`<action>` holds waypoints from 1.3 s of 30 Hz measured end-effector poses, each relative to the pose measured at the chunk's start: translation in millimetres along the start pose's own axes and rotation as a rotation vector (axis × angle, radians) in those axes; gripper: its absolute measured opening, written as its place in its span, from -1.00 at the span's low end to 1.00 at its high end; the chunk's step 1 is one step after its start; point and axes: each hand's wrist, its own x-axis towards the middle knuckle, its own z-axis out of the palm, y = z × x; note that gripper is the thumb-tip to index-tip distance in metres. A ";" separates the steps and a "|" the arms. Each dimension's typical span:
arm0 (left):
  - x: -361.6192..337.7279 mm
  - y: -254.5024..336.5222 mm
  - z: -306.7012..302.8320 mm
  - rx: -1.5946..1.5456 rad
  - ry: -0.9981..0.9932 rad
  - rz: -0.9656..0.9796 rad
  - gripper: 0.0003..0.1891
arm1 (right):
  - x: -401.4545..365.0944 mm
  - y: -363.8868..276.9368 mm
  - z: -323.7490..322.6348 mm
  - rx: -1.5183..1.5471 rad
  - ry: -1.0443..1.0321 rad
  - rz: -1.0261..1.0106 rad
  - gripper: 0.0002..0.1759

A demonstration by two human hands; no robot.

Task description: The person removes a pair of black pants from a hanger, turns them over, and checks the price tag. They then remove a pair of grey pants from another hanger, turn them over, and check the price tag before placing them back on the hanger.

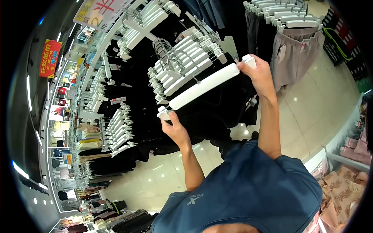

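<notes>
A white clip hanger faces me at the front of a row, its metal hook up near the rail. My left hand is closed on the clip at its left end, thumb and fingers pinching. At the right end my right hand pinches the other clip. A black garment hangs below the hanger, between my hands; its kind is hard to make out against the other dark clothes. Right behind it, several white hangers with clips crowd together on the same rail.
Grey shorts hang at upper right, near a black basket on the floor. More white hangers with dark clothes fill the left. Patterned pink clothes lie in a bin at lower right. A sale sign hangs at top left.
</notes>
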 end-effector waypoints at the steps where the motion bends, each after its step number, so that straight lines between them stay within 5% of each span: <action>1: -4.1 -3.3 2.2 -0.001 -0.021 0.000 -0.79 | -3.5 -4.3 -1.4 -0.012 0.024 -0.002 -0.70; 6: -21.8 -15.4 -0.7 0.028 -0.150 -0.071 -0.77 | -13.8 -18.0 -4.2 -0.105 0.127 -0.041 -0.76; 11: -24.3 -12.2 -1.4 0.075 -0.052 -0.015 -0.77 | -17.5 -14.9 -0.7 -0.053 0.132 -0.098 -0.79; 13: -29.1 -8.3 2.0 0.001 0.028 0.016 -0.60 | -20.2 -14.3 2.4 -0.067 0.133 -0.100 -0.78; 17: -48.4 -11.6 1.7 0.314 0.260 0.541 -0.41 | -24.3 -15.7 13.9 -0.133 0.137 -0.116 -0.76; 22: -63.3 22.5 15.7 0.141 -0.490 0.368 -0.76 | -23.2 -2.8 24.9 -0.053 0.113 -0.114 -0.73; 26: -62.9 20.9 29.9 0.230 -0.747 0.218 -0.83 | -26.8 -4.1 34.4 -0.059 0.096 -0.113 -0.73; 30: -63.3 18.4 36.7 0.032 -0.890 -0.073 -0.80 | -32.1 -5.5 40.3 -0.073 0.066 -0.129 -0.73; 39: -58.6 26.2 41.6 0.041 -0.929 -0.063 -0.70 | -37.9 -2.8 54.2 -0.084 0.021 -0.129 -0.72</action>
